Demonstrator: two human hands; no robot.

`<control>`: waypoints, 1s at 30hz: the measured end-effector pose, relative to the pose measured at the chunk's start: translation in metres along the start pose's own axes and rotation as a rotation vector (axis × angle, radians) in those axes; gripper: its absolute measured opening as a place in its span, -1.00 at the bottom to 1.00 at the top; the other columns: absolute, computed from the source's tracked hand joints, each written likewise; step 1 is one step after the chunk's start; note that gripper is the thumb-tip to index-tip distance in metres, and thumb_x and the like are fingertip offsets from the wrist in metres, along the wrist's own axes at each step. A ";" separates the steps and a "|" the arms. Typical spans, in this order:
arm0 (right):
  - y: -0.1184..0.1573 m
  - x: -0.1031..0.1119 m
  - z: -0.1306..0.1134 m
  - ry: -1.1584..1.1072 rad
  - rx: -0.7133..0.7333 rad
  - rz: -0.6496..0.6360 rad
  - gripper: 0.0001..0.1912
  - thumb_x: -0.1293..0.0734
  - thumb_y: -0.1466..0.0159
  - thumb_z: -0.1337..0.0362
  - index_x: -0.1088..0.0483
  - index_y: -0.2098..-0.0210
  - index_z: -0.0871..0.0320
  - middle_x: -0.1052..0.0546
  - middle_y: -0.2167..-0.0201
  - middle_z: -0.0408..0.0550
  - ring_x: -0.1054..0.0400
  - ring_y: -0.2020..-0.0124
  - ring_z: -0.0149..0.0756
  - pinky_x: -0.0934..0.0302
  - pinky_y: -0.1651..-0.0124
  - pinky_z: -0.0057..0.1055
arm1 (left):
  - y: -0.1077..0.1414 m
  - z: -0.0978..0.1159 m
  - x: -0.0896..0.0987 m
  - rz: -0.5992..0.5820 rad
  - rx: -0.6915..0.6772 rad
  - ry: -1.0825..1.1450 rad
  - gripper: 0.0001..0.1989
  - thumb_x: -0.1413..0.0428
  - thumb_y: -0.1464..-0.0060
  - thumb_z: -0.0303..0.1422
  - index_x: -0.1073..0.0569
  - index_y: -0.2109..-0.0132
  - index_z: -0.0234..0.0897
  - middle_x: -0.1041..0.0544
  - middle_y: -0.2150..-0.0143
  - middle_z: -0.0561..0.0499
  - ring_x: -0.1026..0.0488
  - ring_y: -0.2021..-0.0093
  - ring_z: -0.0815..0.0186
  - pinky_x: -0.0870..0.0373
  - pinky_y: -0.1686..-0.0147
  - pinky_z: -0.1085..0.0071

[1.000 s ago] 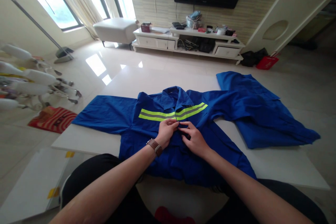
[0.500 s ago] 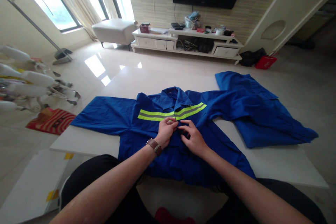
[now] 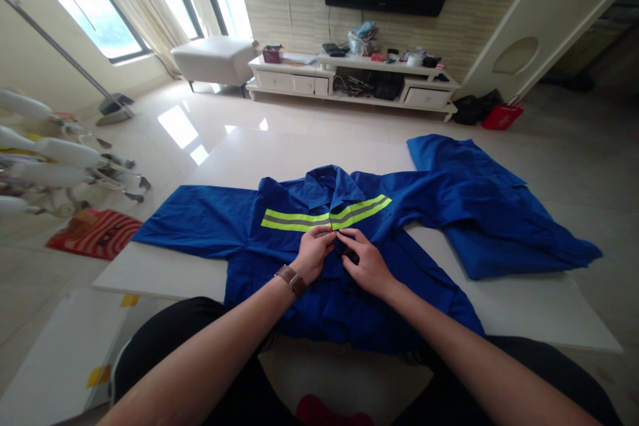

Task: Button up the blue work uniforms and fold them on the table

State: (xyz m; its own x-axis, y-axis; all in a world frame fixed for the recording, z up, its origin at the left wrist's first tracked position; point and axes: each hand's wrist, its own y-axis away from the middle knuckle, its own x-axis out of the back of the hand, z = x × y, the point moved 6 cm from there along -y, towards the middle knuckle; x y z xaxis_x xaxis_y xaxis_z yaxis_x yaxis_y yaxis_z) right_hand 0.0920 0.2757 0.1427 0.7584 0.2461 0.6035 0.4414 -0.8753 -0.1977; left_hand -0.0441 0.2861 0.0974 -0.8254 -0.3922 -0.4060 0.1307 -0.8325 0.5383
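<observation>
A blue work jacket (image 3: 279,279) with a yellow-green and grey reflective stripe (image 3: 364,212) lies front up, its collar away from me. My left hand (image 3: 314,254), with a brown watch on the wrist, pinches the jacket's front edge just below the stripe. Close beside it, my right hand (image 3: 364,263) has its fingertips pressed together on the same front edge. Whatever small part of the placket lies between the fingertips is too small to make out. One sleeve stretches left; the other runs right over folded blue cloth (image 3: 494,239).
The garments lie on a white table (image 3: 539,306). My knees are under its near edge. Beyond are a white TV cabinet (image 3: 294,83), a grey-white stool (image 3: 214,58) and a red bag (image 3: 502,115). A red patterned mat (image 3: 94,233) lies on the floor at left.
My right fingertips have moved slightly left and closed in on the front edge beside my left fingers. The jacket lies almost unchanged, and the view has shifted a little.
</observation>
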 end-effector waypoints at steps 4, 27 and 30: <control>0.001 -0.001 0.001 0.031 0.027 -0.017 -0.33 -0.29 -0.21 0.47 -0.35 -0.29 -0.03 -0.40 -0.22 -0.01 -0.39 -0.15 -0.14 -0.35 -0.20 -0.17 | 0.002 -0.003 0.000 0.005 0.073 0.061 -0.74 -0.25 0.10 -0.66 -0.41 0.29 -0.29 -0.53 0.49 0.05 -0.49 0.46 0.42 -0.36 0.41 0.55; 0.005 0.000 0.004 0.064 -0.005 0.000 -0.47 -0.27 -0.23 0.47 -0.45 -0.17 0.04 -0.38 -0.23 0.04 -0.35 -0.21 -0.12 -0.28 -0.27 -0.12 | 0.001 0.005 -0.001 -0.047 -0.047 -0.021 -0.62 -0.33 0.24 -0.46 -0.28 0.33 -0.22 -0.46 0.50 0.16 -0.43 0.48 0.44 -0.35 0.39 0.52; 0.005 0.000 0.002 0.051 0.010 0.004 -0.44 -0.26 -0.21 0.49 -0.41 -0.18 0.04 -0.38 -0.24 0.03 -0.34 -0.21 -0.13 -0.27 -0.28 -0.12 | 0.002 0.007 -0.001 -0.054 -0.039 -0.015 -0.62 -0.33 0.23 -0.47 -0.28 0.30 -0.22 -0.49 0.48 0.14 -0.46 0.45 0.43 -0.38 0.37 0.52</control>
State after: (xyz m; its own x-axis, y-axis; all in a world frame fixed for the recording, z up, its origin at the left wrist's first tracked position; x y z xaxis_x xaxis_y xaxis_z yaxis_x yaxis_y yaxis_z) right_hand 0.0948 0.2722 0.1405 0.7348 0.2205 0.6414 0.4434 -0.8718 -0.2082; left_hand -0.0473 0.2878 0.1041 -0.8401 -0.3407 -0.4222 0.1071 -0.8671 0.4866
